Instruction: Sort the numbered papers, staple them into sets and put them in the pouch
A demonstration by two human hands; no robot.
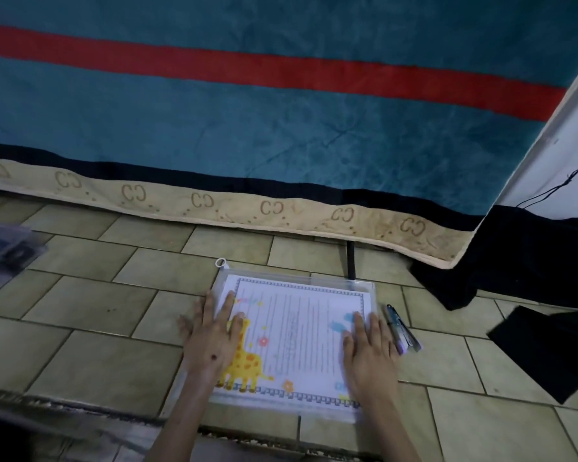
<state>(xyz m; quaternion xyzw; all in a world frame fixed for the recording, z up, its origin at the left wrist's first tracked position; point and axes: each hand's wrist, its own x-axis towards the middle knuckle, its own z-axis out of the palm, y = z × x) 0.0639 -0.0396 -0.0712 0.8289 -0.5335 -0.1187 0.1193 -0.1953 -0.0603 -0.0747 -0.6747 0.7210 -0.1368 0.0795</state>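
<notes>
A clear zip pouch (pixel 344 282) lies flat on the tiled floor in front of me, with a white ring pull (pixel 220 262) at its far left corner. Inside it shows a lined paper (pixel 294 331) with a patterned border, a yellow giraffe and small flowers. My left hand (pixel 214 335) lies flat on the pouch's left edge, fingers straight and spread. Over on the pouch's right edge my right hand (pixel 369 348) rests flat, fingers straight. A stapler (pixel 401 328), blue and silver, lies on the floor just right of the pouch, beside my right hand.
A teal blanket (pixel 281 128) with a red stripe and beige hem hangs down just beyond the pouch. A clear plastic bag (pixel 4 248) with dark contents lies at far left. Black cloth (pixel 541 348) and a dark bundle sit at the right, by a white wall.
</notes>
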